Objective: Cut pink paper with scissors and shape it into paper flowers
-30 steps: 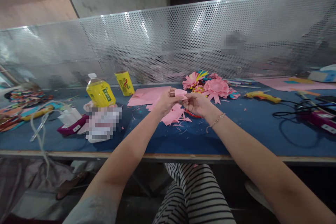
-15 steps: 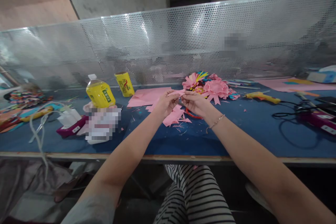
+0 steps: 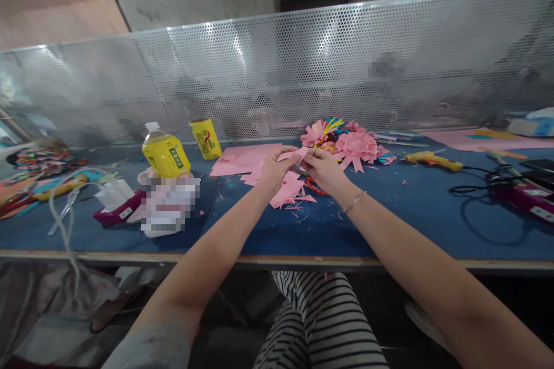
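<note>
Pink paper piece (image 3: 299,153) held above a crowded counter (image 3: 415,213)

The far edge is closed off by a perforated metal screen (image 3: 242,86). In front of it, a heap of paper flowers (image 3: 359,147) is set just beyond the right hand (image 3: 325,169). Pink sheets (image 3: 242,155) are spread beyond the left hand (image 3: 273,168), and pink scraps (image 3: 287,191), partly hidden by the hands, are strewn below. A red loop (image 3: 316,187) is half covered by the right hand.

At far left, yellow liquid is held in one clear bottle (image 3: 167,153); beside it one yellow container (image 3: 206,139) is stood, its contents not shown.

Two purple blocks are counted, one at left (image 3: 113,215) and one at right (image 3: 530,200); white plugs (image 3: 115,191) are carried on the left one. One yellow glue gun (image 3: 433,159) is laid at right.

The paper piece is pinched by the fingertips of both hands, at the counter's middle.
</note>
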### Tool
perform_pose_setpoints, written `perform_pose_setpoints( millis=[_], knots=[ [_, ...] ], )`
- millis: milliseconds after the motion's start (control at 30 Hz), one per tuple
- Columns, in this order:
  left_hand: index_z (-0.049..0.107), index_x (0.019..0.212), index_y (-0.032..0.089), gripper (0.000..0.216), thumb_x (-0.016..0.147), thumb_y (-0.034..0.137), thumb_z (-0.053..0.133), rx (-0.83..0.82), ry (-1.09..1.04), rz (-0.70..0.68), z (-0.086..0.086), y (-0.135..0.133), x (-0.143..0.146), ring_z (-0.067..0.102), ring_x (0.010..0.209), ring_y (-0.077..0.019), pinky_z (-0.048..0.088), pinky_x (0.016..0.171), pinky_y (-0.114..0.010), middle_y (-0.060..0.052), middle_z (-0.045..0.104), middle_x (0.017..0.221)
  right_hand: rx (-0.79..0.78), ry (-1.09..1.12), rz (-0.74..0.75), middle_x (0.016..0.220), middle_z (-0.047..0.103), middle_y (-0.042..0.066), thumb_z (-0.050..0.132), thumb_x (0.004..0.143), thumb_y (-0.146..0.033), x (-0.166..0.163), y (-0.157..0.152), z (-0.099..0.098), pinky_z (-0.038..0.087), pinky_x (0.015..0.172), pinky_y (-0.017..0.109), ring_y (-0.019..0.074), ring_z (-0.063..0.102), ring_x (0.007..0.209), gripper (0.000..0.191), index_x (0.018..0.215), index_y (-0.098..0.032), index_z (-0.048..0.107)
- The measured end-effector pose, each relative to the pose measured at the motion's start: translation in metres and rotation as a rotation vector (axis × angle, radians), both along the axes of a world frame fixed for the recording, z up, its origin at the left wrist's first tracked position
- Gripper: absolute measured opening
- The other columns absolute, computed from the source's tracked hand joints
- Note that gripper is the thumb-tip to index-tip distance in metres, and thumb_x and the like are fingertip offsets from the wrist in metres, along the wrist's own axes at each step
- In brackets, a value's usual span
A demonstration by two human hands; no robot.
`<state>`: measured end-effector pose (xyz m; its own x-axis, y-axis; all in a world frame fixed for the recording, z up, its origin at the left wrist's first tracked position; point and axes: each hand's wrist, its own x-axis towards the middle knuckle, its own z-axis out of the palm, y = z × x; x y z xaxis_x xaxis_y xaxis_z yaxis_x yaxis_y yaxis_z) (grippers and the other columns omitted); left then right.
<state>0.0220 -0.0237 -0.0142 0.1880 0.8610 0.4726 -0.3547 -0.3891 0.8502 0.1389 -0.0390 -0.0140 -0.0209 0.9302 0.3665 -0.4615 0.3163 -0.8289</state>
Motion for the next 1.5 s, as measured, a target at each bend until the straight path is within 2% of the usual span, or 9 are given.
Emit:
perform_pose_setpoints(
  millis=[767,1267,1500],
  knots=[
    [0.065,0.066,0.015,0.015,0.051,0.015,0.07,-0.093,-0.091,-0.092,0.004,0.001,-0.002,0.055,0.059,-0.0075,0.043,0.064,-0.024,0.0,0.062,0.062,0.038,-0.021,-0.022,0.053,0.052,-0.003,0.063,0.058,-0.021,0.001,-0.001,-0.001,0.04,0.056,0.021,0.0063,0.047,0.053,0.01,0.054,-0.016,0.055],
    [0.066,0.067,0.014,0.013,0.055,0.018,0.069,-0.105,-0.127,-0.055,0.001,0.0,0.002,0.054,0.064,-0.0079,0.043,0.065,-0.024,-0.001,0.061,0.065,0.178,-0.122,-0.151,0.055,0.051,-0.003,0.061,0.065,-0.025,-0.001,0.004,-0.011,0.039,0.056,0.021,0.0061,0.045,0.053,0.01,0.059,-0.016,0.06],
    [0.064,0.06,0.012,0.011,0.053,0.018,0.07,-0.106,-0.163,-0.069,0.004,-0.002,0.002,0.049,0.056,-0.0055,0.04,0.058,-0.021,0.002,0.056,0.054,0.199,-0.223,-0.207,0.057,0.052,-0.002,0.059,0.065,-0.031,-0.001,0.003,-0.01,0.039,0.055,0.023,0.0081,0.045,0.054,0.016,0.061,-0.016,0.058]
  ],
)
